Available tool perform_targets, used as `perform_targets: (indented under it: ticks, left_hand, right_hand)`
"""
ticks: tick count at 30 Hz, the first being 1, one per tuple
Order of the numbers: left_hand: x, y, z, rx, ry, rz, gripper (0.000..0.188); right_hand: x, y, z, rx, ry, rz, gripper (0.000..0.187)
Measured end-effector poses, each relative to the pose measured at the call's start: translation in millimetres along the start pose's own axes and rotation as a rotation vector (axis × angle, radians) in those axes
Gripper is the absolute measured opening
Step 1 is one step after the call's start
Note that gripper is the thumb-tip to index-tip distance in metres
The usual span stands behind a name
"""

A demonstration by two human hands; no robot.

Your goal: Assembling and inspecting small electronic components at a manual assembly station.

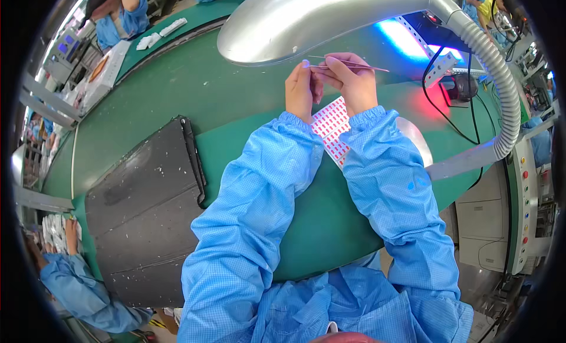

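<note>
Both of my hands are raised close together over the green bench, just below the silver lamp hood. Thin tweezers are held between the thumb and fingers of my right hand, lying nearly level. My left hand is pinched closed near the other end of the tweezers. Whatever sits between its fingertips is too small to make out. Beneath my wrists lies a white sheet of red arrow stickers, partly covered by my right hand and sleeve.
A silver lamp hood hangs over the far side, on a ribbed gooseneck at the right. A black folded board lies to the left. A dark device glowing red stands back right with cables. Co-workers in blue sleeves sit around.
</note>
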State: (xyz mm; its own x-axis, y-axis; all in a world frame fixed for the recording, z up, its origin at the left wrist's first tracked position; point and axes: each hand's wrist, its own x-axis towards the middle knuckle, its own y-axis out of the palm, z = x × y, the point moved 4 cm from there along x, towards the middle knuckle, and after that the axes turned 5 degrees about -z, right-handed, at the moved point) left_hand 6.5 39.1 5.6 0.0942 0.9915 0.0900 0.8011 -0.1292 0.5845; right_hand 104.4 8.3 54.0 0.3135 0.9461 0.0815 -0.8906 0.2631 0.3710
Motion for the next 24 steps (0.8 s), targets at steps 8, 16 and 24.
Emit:
perform_targets:
  ticks: [8,16,24]
  left_hand:
    - [-1.0,3.1,1.7,-0.02,-0.013,0.015,0.032]
    - [-1.9,1.8,0.5,-0.024,-0.017,0.014,0.032]
    - [-1.6,2.0,0.7,-0.035,-0.026,0.019,0.032]
  right_hand:
    - [-1.3,-2.8,3.2,0.023,-0.004,-0.004,0.015]
    - [-1.1,-2.1,1.6,0.041,0.008,-0.009,0.016]
    - [-0.3,-2.6,0.7,0.056,0.001,-0.017,0.016]
